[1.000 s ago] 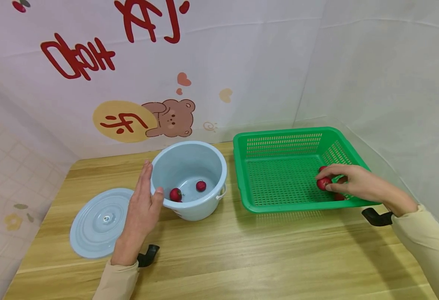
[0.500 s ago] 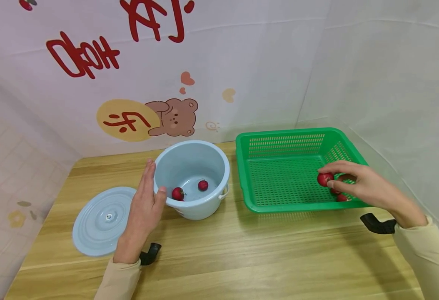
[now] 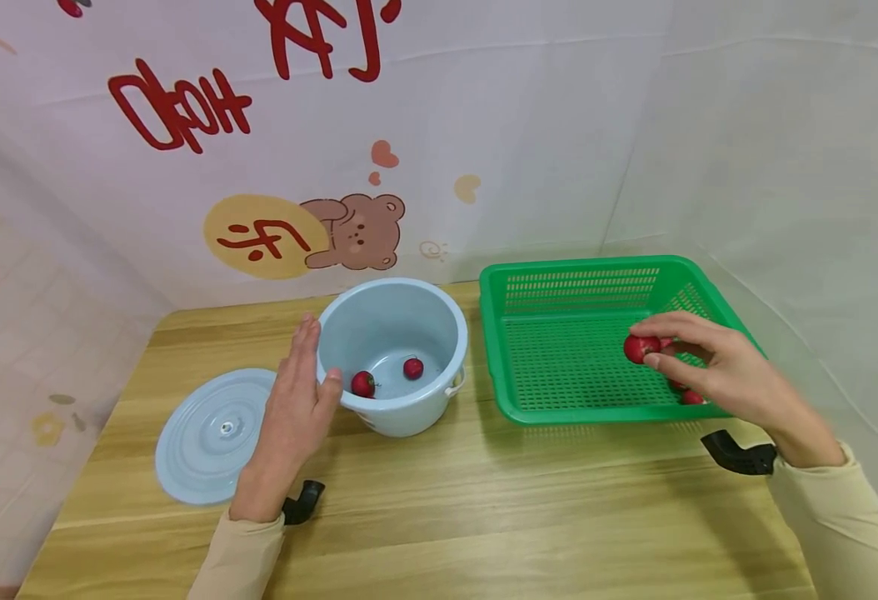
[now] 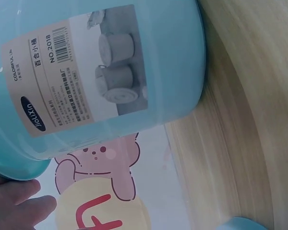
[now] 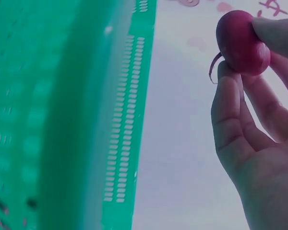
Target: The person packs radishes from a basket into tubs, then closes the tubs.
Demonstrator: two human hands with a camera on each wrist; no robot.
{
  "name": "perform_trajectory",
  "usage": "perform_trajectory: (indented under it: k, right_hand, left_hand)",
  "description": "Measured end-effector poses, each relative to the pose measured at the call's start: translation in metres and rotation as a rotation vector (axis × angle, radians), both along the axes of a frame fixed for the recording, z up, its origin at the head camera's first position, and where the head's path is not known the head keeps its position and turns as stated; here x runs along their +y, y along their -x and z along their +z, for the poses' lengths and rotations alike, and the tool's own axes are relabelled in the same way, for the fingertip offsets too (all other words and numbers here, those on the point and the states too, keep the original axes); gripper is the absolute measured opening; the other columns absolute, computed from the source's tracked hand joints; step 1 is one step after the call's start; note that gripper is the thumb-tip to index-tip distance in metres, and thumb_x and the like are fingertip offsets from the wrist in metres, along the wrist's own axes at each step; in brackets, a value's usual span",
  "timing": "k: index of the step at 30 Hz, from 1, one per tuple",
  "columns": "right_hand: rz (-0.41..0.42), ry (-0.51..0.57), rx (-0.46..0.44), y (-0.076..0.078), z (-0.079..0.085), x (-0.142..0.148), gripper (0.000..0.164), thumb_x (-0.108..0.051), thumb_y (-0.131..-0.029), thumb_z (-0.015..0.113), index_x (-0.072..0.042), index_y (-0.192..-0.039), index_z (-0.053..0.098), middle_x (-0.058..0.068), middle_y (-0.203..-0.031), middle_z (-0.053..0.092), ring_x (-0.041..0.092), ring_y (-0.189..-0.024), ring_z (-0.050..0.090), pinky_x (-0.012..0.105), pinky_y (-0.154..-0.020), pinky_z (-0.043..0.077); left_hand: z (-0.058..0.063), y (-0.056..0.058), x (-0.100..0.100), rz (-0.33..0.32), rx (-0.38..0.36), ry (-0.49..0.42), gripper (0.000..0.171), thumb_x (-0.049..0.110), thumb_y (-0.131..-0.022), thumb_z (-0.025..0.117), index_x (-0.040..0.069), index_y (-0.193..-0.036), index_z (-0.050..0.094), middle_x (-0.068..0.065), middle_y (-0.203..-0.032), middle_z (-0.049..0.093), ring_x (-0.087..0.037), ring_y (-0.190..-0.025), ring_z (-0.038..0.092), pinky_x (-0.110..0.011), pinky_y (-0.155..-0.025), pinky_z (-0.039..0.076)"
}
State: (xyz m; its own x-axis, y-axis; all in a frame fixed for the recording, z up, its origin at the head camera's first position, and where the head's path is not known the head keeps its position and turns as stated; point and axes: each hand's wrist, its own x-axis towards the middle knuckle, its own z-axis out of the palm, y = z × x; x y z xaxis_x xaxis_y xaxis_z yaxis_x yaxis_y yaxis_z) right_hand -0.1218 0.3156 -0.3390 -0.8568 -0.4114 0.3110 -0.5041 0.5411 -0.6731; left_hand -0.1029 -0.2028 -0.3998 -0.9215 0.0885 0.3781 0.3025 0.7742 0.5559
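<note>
1. Fingers (image 3: 682, 325) of the right hand (image 3: 727, 371) were pinched round a red fruit (image 3: 640, 349), which was held over the green basket (image 3: 566, 358).
2. Left hand (image 3: 295, 412) was held beside the blue bucket (image 3: 409, 415), fingers pretty straight; whether it was touched couldn't be told, tbh.
3. Two loose fruits (image 3: 362, 384) were seen inside the bucket, some extra fruits (image 3: 692, 397) half hidden in the basket.
4. Lid (image 3: 202, 450) was parked on the counter (image 3: 484, 525), left of the bucket.

We find the bucket (image 3: 406, 416) accessible from above, its left side obstructed by the left hand (image 3: 296, 408); only a narrow gap separates the bucket from the basket (image 3: 596, 415)
</note>
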Motion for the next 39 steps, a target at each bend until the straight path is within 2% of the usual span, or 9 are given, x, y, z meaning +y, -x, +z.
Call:
perform_trajectory:
  k: [4, 11, 18, 25, 30, 39]
  right_hand:
    - [0.041, 0.028, 0.08, 0.0, 0.003, -0.01, 0.049, 0.018, -0.088, 0.069, -0.006, -0.131, 0.068, 0.0, -0.125, 0.063, 0.008, -0.094, 0.062, 0.012, -0.073, 0.05]
    - [0.057, 0.074, 0.108, -0.002, 0.009, -0.029, 0.051, 0.02, -0.086, 0.07, -0.004, -0.131, 0.069, -0.001, -0.134, 0.06, 0.009, -0.098, 0.065, 0.011, -0.079, 0.052]
    - [0.149, 0.232, 0.14, 0.001, 0.012, -0.057, 0.053, 0.031, -0.079, 0.067, 0.007, -0.127, 0.068, 0.012, -0.131, 0.062, 0.017, -0.109, 0.064, 0.017, -0.092, 0.053]
    - [0.247, 0.344, 0.152, 0.001, 0.016, -0.086, 0.049, 0.03, -0.081, 0.065, 0.012, -0.126, 0.066, 0.02, -0.128, 0.061, 0.022, -0.11, 0.063, 0.023, -0.099, 0.052]
    - [0.281, 0.381, 0.146, 0.001, 0.019, -0.103, 0.047, 0.028, -0.082, 0.066, 0.011, -0.126, 0.066, 0.021, -0.129, 0.062, 0.025, -0.118, 0.061, 0.025, -0.099, 0.053]
    - [0.275, 0.374, 0.152, 0.009, 0.015, -0.136, 0.045, 0.023, -0.085, 0.068, 0.005, -0.127, 0.068, 0.017, -0.128, 0.063, 0.025, -0.126, 0.058, 0.029, -0.104, 0.051]
  left_hand:
    - [0.001, 0.0, 0.0, -0.004, 0.011, 0.009, 0.071, 0.044, -0.109, 0.04, 0.004, -0.165, 0.021, -0.007, -0.173, 0.015, -0.031, -0.158, 0.017, -0.073, -0.117, 0.021]
    - [0.003, 0.001, 0.0, -0.005, 0.011, 0.012, 0.071, 0.044, -0.109, 0.04, 0.003, -0.164, 0.022, -0.009, -0.173, 0.016, -0.031, -0.158, 0.016, -0.074, -0.116, 0.021]
    - [0.004, 0.001, 0.0, -0.001, 0.017, 0.012, 0.071, 0.044, -0.108, 0.04, 0.002, -0.164, 0.023, -0.01, -0.172, 0.017, -0.031, -0.158, 0.016, -0.074, -0.116, 0.021]
    - [0.004, -0.001, -0.003, 0.006, 0.006, 0.013, 0.07, 0.04, -0.108, 0.041, 0.002, -0.163, 0.023, -0.008, -0.173, 0.016, -0.031, -0.158, 0.015, -0.073, -0.117, 0.021]
    - [0.005, -0.001, -0.002, 0.008, -0.008, 0.016, 0.069, 0.036, -0.107, 0.043, 0.001, -0.163, 0.023, -0.007, -0.173, 0.015, -0.032, -0.158, 0.015, -0.072, -0.118, 0.02]
    - [0.007, 0.0, 0.0, 0.015, -0.026, 0.019, 0.069, 0.03, -0.105, 0.046, 0.001, -0.163, 0.024, -0.009, -0.173, 0.016, -0.033, -0.158, 0.014, -0.072, -0.118, 0.019]
